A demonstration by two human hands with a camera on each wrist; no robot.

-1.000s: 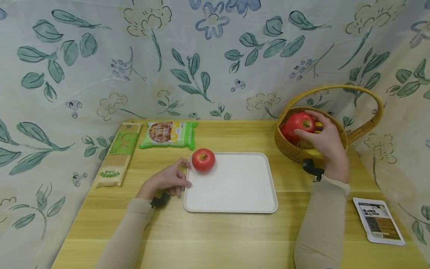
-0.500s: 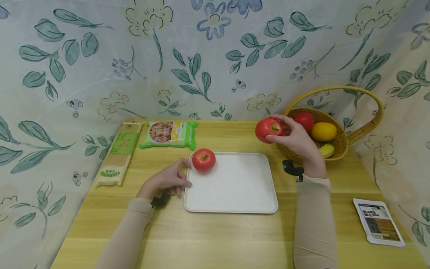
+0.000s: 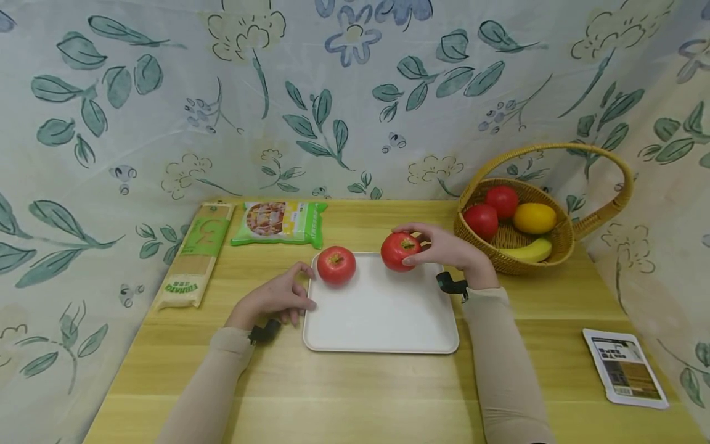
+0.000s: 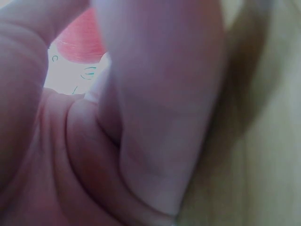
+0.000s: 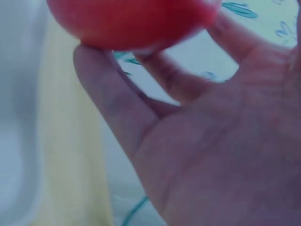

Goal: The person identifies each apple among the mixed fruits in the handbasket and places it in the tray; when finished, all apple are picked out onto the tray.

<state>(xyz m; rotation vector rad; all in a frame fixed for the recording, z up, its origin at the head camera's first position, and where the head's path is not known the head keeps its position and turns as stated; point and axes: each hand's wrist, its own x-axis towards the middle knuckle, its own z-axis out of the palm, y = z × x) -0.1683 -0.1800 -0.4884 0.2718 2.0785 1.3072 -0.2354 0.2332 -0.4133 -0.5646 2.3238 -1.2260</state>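
Right now a floral cloth (image 3: 344,105), soft-looking, faintly creased and printed with leaves and line-drawn blooms, fills the back, and below it comes the wood-grained table (image 3: 355,401), broad yellowish boards with a dull sheen. Beige sleeves (image 3: 507,364) reach in from the near edge, the fabric wrinkling along the right forearm. Over at the right stands the wicker basket (image 3: 521,265), a round woven bowl under one tall, arching handle. Mid-table, there's the white tray (image 3: 383,314), a smooth rectangle with rounded corners and a low rim. Packets next: a long, straight noodle pack (image 3: 194,259) at far left, a glossy green-edged bag (image 3: 280,223) beside it, a flat white-bordered packet (image 3: 625,367) at far right. To the hands! The right hand (image 3: 444,250) has thumb and fingers curved round the held red fruit (image 3: 395,251), a shiny globe with a brownish dimple, gripping it over the tray's far edge; whether it touches the tray, I can't tell. The left hand (image 3: 277,293) sits bent against the tray's left rim, thumb and forefinger apart; whether it pinches that rim, I can't tell. A second red fruit (image 3: 335,266), just as round, rests in the tray's far-left corner. In the basket, two more red fruits (image 3: 480,222), an oval yellow fruit (image 3: 535,218) and a slim, curved banana (image 3: 535,250). Smallest, the black wrist cameras (image 3: 265,331).
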